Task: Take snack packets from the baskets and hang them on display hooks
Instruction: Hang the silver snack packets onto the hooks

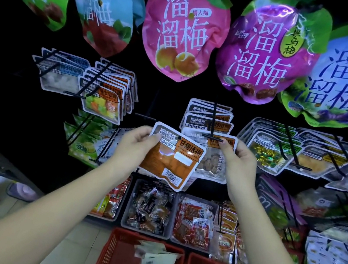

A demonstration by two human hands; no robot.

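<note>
Red mesh baskets: loose packets | your left hand grips glossy orange packet | right hand pinches hooked packet.

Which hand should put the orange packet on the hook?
Probably the left hand: it already grips the orange packet, beside the hook. The right hand is busy steadying the packet hanging at the hook's tip, so it's less free.

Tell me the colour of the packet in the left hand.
Orange-brown, with a grey-and-white top band and white border: the flat plastic snack packet, clearest in the head view.
</note>
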